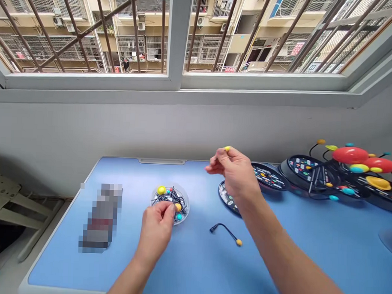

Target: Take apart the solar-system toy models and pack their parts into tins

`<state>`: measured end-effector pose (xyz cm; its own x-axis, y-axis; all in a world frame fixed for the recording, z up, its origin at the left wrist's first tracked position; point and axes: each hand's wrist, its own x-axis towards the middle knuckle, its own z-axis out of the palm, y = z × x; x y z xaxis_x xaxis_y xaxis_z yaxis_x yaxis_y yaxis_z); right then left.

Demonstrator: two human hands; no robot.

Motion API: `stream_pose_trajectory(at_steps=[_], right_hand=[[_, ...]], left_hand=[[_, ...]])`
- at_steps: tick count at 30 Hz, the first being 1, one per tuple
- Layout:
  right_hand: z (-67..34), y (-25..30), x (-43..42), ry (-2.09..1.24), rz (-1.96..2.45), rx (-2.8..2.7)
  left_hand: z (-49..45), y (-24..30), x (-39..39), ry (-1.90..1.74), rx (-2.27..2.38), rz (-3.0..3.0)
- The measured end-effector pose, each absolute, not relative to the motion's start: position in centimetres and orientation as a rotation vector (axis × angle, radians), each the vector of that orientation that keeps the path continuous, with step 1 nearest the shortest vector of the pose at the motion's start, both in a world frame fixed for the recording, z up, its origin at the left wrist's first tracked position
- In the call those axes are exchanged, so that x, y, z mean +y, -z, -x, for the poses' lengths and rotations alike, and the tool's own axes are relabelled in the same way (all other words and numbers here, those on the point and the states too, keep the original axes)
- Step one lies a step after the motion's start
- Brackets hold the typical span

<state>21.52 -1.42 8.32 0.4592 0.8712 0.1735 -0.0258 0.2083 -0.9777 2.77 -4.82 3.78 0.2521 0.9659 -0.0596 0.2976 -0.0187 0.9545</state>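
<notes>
My right hand is raised above the back of the table, its thumb and forefinger pinching a small yellow piece; most of that piece is hidden. My left hand is closed in a pinch at the near edge of a clear round bowl. What its fingertips hold, if anything, I cannot make out. Inside the bowl lie thin black bent stems and a yellow ball, with an orange-yellow ball near my left fingertips. A black curved stem with an orange-yellow tip lies on the table between my arms.
On the blue table, black round discs with coloured patterns stand at the back right. Red ovals and coloured stems rise there. A blurred-out dark object lies left. A wall and barred window are behind.
</notes>
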Motion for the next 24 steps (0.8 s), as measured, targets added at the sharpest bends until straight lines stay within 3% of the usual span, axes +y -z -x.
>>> stream_pose_trajectory(at_steps=[4,9,12,24], right_hand=[[-20.7,-6.4,-2.2,-0.950,1.392,-1.431],[-18.2,-2.9,-1.8,-0.770,1.706,-1.838],[-17.7,-2.4,-1.1,-0.607,1.861,-1.993],[-18.6,-4.1,-3.2,-0.440,1.923,-2.350]], left_hand=[[-2.6,-3.4,-3.5,-0.943,1.216,-1.957],[-3.1,-2.5,-1.5,-0.643,1.362,-2.406],[-3.0,-2.1,-0.9,-0.533,1.396,-2.479],[0.2,-0.1,-4.9,-0.664,1.166,-2.555]])
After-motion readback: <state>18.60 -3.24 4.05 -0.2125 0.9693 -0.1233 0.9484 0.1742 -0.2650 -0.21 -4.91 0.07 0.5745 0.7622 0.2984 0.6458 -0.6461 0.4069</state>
